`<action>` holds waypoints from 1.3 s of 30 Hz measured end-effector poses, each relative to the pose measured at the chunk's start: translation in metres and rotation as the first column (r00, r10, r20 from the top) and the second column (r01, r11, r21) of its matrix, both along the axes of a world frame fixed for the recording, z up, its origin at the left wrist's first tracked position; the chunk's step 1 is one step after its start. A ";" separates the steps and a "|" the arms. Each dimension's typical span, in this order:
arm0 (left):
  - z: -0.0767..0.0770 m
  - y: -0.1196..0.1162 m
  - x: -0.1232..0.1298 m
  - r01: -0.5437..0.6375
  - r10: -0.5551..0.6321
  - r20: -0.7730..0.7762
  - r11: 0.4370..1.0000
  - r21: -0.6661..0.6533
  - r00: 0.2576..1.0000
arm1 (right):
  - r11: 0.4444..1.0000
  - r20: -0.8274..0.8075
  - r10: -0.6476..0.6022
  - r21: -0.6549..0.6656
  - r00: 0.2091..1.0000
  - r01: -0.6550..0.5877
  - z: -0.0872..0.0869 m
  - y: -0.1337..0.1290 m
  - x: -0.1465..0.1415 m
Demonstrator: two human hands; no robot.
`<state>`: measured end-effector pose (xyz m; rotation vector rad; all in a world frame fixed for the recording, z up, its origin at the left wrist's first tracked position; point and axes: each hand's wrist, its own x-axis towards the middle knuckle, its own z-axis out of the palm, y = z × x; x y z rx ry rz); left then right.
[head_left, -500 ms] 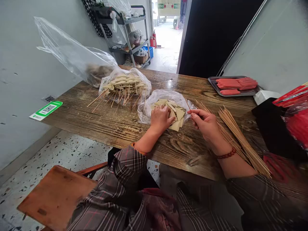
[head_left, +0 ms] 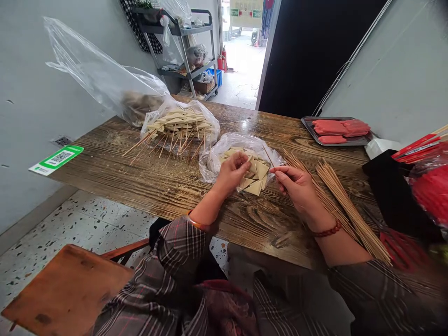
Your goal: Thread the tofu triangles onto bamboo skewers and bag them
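Observation:
Flat beige triangular pieces (head_left: 258, 172) lie in an open clear plastic bag (head_left: 209, 164). Over their left side is my left hand (head_left: 231, 172), its thumb and fingers pinched on what looks like one of the pieces. My right hand (head_left: 292, 183) holds a thin wooden skewer (head_left: 269, 156) between thumb and fingers, its free end pointing up and left over the bag. Loose skewers (head_left: 345, 200) lie in bundles to the right of it. Farther left, a second bag holds stacked skewered pieces (head_left: 185, 122) with their sticks pointing toward me.
A black tray (head_left: 336, 141) of red packets stands at the back right. Red-handled scissors (head_left: 402, 247) and a black box (head_left: 388, 191) are at the right. A green-edged card (head_left: 58, 159) lies at the left edge. A stool (head_left: 66, 289) stands below left.
My left hand has lifted slightly off the pieces, its fingers now drawn together. The skewer in my right hand now tilts more to the left, and the view has shifted a little.

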<state>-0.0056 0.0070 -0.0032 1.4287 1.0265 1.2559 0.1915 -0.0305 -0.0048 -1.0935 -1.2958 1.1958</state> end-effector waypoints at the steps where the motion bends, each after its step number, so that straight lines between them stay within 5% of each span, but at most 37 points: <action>1: 0.002 0.000 -0.003 0.035 -0.025 0.142 0.997 -0.066 0.990 | 1.000 0.013 0.012 0.007 1.000 -0.012 0.001 -0.002 -0.001; 4: 0.008 -0.001 -0.008 0.123 -0.045 0.371 0.974 -0.189 0.927 | 0.998 0.093 0.058 0.032 0.994 -0.062 0.005 -0.010 -0.005; 12: 0.008 0.000 -0.011 0.196 -0.039 0.515 0.947 -0.255 0.856 | 0.989 0.424 0.032 0.120 0.905 -0.091 0.004 -0.015 -0.012; 22: 0.006 -0.002 -0.012 0.224 -0.043 0.558 0.939 -0.261 0.829 | 0.962 0.486 -0.040 0.254 0.873 -0.097 0.001 -0.017 -0.015; 39: 0.018 -0.004 -0.013 0.217 0.103 0.589 0.868 -0.447 0.801 | 0.941 0.635 -0.019 0.272 0.773 -0.200 0.003 -0.020 -0.014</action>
